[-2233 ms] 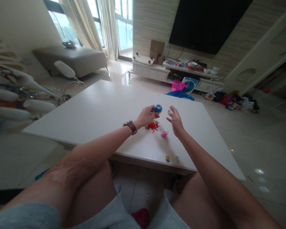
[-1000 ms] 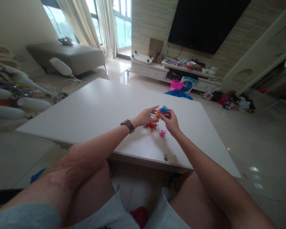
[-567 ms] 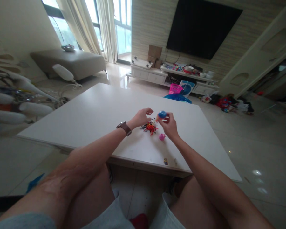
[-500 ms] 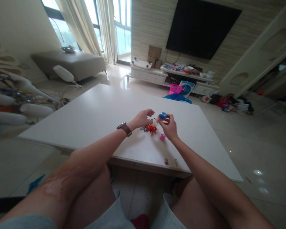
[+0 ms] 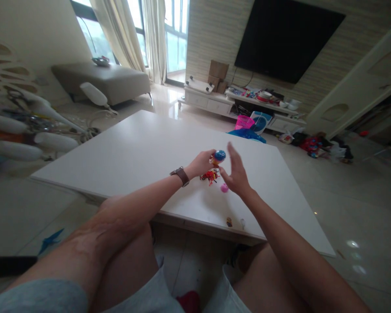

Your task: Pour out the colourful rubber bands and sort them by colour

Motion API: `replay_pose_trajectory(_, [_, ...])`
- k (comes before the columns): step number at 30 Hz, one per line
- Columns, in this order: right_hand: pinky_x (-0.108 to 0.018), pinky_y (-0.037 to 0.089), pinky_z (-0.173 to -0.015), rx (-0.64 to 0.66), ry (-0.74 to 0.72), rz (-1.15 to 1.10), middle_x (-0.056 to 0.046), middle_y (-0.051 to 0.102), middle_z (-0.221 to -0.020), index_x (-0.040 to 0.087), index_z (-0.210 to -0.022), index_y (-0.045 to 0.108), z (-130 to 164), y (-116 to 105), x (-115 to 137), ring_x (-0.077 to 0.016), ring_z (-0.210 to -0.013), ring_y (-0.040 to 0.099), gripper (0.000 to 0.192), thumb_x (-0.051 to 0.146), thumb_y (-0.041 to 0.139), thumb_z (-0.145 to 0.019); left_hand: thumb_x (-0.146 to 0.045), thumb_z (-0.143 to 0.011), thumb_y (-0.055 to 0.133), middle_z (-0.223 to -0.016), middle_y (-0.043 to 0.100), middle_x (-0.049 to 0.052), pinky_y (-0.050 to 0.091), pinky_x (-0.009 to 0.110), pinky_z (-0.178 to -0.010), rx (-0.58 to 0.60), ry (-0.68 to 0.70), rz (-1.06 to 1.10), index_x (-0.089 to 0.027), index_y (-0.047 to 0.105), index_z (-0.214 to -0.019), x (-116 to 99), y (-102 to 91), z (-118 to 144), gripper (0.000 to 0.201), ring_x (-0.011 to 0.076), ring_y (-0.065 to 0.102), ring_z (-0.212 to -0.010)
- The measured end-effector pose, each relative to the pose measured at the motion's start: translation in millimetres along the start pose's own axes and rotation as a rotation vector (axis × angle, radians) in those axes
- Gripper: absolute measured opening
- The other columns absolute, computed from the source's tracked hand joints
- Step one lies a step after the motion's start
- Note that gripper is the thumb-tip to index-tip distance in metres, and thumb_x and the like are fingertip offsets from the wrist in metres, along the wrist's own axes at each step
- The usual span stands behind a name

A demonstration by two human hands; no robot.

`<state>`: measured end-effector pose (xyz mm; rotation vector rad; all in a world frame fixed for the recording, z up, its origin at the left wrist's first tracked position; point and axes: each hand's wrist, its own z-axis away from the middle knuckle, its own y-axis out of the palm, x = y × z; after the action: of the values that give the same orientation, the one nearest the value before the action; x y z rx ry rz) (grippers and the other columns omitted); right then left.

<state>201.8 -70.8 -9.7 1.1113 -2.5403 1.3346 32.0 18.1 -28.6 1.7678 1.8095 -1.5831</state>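
Note:
My left hand point(image 5: 202, 162), with a brown watch on the wrist, holds a small blue and orange round toy point(image 5: 218, 156) above the white table point(image 5: 143, 148). Right beside it, my right hand point(image 5: 236, 174) is spread with the fingers pointing up and holds nothing. Under the hands, a red and orange tangle of small pieces point(image 5: 210, 176) lies on the table. A small pink toy point(image 5: 224, 188) sits next to it.
Two tiny objects point(image 5: 229, 222) lie near the table's front edge. My bare knees are below the table edge. A grey sofa point(image 5: 101, 80) stands far left. A TV stand point(image 5: 241, 102) with clutter, a pink basket point(image 5: 243, 122) and toys on the floor are beyond the table.
The blue toy went from my right hand back to my left hand. My right hand let go and spread its fingers.

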Motion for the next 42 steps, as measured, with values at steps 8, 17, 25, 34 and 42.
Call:
replay_pose_trajectory(8, [-0.053, 0.033, -0.12, 0.124, -0.055, 0.067, -0.006, 0.032, -0.162, 0.027, -0.158, 0.026, -0.6, 0.0, 0.7, -0.0266, -0.15, 0.028, 0.078, 0.019, 0.056, -0.086, -0.018, -0.071, 0.072, -0.086, 0.069, 0.003, 0.047, 0.029, -0.071, 0.02, 0.006, 0.001, -0.015, 0.063, -0.094, 1.3, -2.5, -2.5, 0.025, 0.0157, 0.057, -0.075])
replay_pose_trajectory(17, [-0.054, 0.033, -0.121, 0.108, -0.035, 0.072, -0.005, 0.033, -0.161, 0.029, -0.157, 0.025, 2.5, -5.5, -2.3, -0.0263, -0.149, 0.031, 0.078, 0.016, 0.055, -0.086, -0.018, -0.071, 0.073, -0.085, 0.068, 0.003, 0.047, 0.028, -0.072, 0.012, -0.011, 0.015, -0.015, 0.063, -0.096, -4.4, -8.1, -2.8, 0.027, 0.0156, 0.057, -0.075])
replay_pose_trajectory(25, [-0.054, 0.033, -0.121, 0.114, -0.04, 0.066, -0.005, 0.032, -0.161, 0.03, -0.158, 0.023, 2.1, -4.8, -1.2, -0.0263, -0.148, 0.032, 0.08, 0.015, 0.055, -0.086, -0.015, -0.07, 0.073, -0.085, 0.068, 0.003, 0.048, 0.028, -0.071, 0.018, -0.027, 0.014, -0.015, 0.063, -0.094, -7.5, -9.8, -2.0, 0.026, 0.0153, 0.058, -0.074])
replay_pose_trajectory(34, [-0.053, 0.035, -0.12, 0.116, -0.035, 0.067, -0.005, 0.033, -0.161, 0.031, -0.157, 0.024, 2.8, -3.8, -2.2, -0.0262, -0.147, 0.034, 0.079, 0.015, 0.055, -0.086, -0.015, -0.071, 0.073, -0.085, 0.068, 0.003, 0.047, 0.028, -0.071, 0.02, -0.025, 0.003, -0.014, 0.063, -0.094, -7.0, -9.8, -1.4, 0.026, 0.0152, 0.057, -0.074])
replay_pose_trajectory(42, [-0.06, 0.03, -0.121, -0.07, -0.018, 0.084, -0.003, 0.011, -0.168, 0.031, -0.161, 0.004, 0.2, -9.7, 3.2, -0.0326, -0.153, 0.018, 0.091, 0.02, 0.056, -0.086, -0.018, -0.07, 0.074, -0.086, 0.069, 0.003, 0.047, 0.029, -0.072, 0.026, -0.023, -0.019, -0.015, 0.063, -0.092, -7.3, -9.0, -2.4, 0.025, 0.0171, 0.058, -0.078])
